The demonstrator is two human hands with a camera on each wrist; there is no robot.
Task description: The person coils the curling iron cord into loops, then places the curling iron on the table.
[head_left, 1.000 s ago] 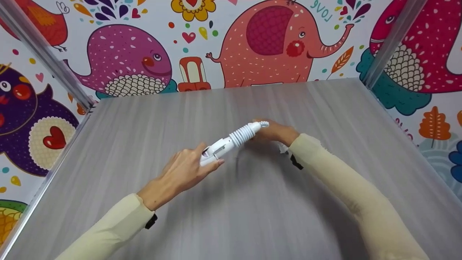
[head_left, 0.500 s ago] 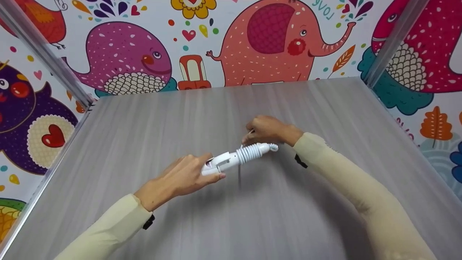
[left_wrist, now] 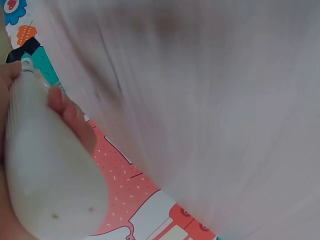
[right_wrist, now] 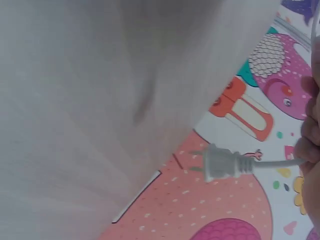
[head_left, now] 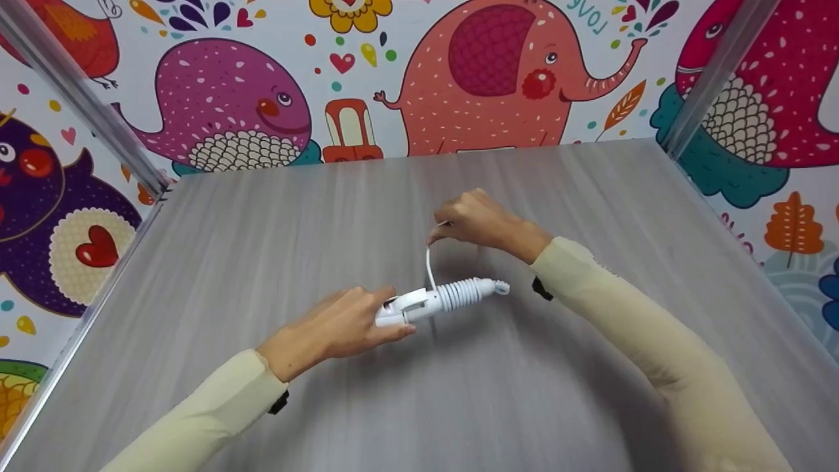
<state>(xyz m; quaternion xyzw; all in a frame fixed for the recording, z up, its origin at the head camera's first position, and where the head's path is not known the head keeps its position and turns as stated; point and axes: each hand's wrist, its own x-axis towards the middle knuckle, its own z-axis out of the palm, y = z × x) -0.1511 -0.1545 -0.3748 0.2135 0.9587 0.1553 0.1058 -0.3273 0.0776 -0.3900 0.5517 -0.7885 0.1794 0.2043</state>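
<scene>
In the head view my left hand (head_left: 341,322) grips a white handheld electrical appliance (head_left: 413,306), thumb along its near side. The slim handle points right, with white cord (head_left: 461,295) wound round it in several turns. In the left wrist view the wide, rounded body (left_wrist: 55,165) shows two small dark holes, and fingers curl round it. My right hand (head_left: 477,219), beyond the appliance, holds the cord's free length (head_left: 429,267), which rises from the windings to the fingers. Out of that hand in the right wrist view comes a white two-prong plug (right_wrist: 222,163) on the cord (right_wrist: 277,163).
A grey wood-grain table (head_left: 275,223) lies under both hands. Behind it stands a wall (head_left: 367,72) printed with cartoon animals, and metal posts (head_left: 711,78) mark the back corners. Printed panels also stand at the left and right sides.
The appliance has come nearer to me and turned flatter, its handle end swinging down. My right hand has come out from behind it and moved away, drawing a length of cord into view.
</scene>
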